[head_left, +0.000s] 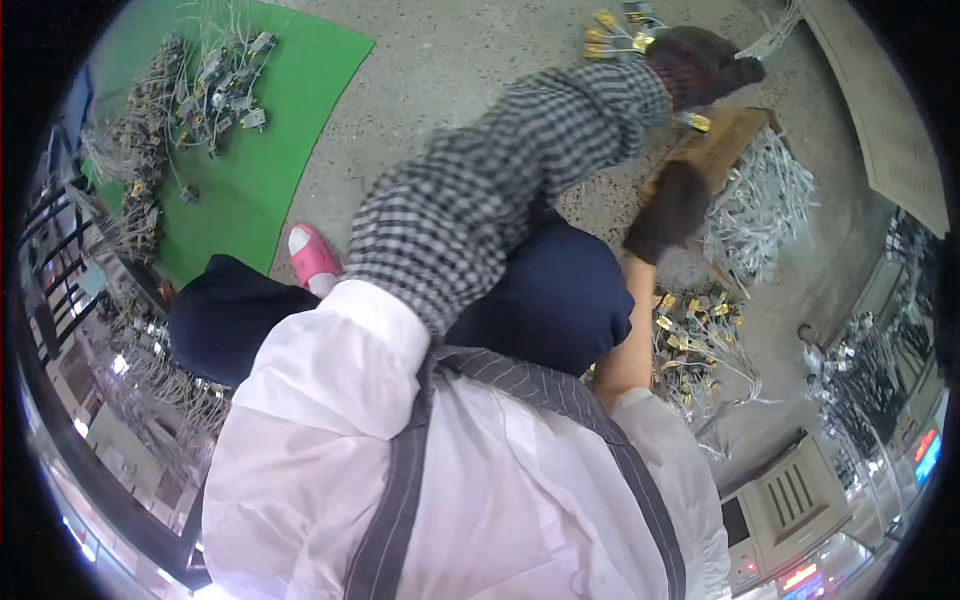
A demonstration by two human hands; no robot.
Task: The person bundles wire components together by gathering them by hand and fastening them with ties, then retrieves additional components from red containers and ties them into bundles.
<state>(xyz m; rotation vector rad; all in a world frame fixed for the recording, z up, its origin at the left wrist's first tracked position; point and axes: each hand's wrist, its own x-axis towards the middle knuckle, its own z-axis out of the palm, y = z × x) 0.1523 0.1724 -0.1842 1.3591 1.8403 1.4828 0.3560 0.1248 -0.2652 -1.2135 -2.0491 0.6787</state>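
My left hand [698, 68], in a dark glove below a black-and-white checked sleeve, reaches to the upper right. It is closed round a bundle of cables [775, 36]; pale leads trail out on its right, and yellow-ended connectors [600, 40] show on its left. My right hand [672, 212], in a dark brown glove, is lower down at the edge of a cardboard box [722, 145]. Motion smears its fingers, so whether they hold anything cannot be made out. Beside it lies a heap of whitish strips or cable pieces [765, 205], partly in or against the box.
More cables with yellow connectors [690, 340] lie on the floor by my right forearm. A green mat [300, 110] on the left bears piles of cables with metal-cased connectors [215, 90]. Beige cabinet panels [880, 110] stand at the right. Dark cable bundles [865, 375] sit further right.
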